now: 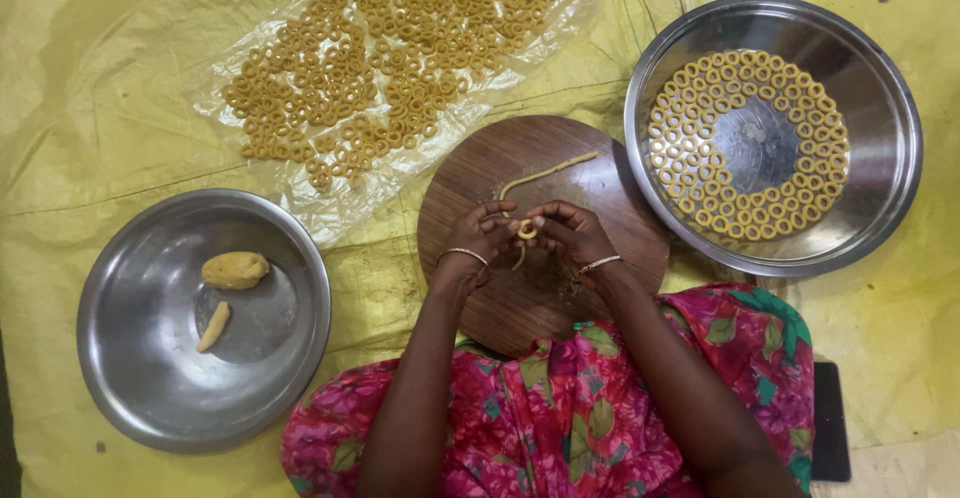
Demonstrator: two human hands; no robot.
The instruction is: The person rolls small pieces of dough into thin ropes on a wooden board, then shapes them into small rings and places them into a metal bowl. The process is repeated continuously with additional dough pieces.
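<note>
My left hand and my right hand meet over a round wooden board, fingertips pinched together on a small ring of yellow dough. A thin rope of the same dough runs from the ring across the board toward the upper right, and a short tail hangs below my fingers. Each wrist wears a thin bangle.
A steel plate at the right holds several dough rings laid in a circle. A clear plastic sheet at the top carries many more rings. A steel bowl at the left holds a dough lump and a small piece. Yellow sheeting covers the floor.
</note>
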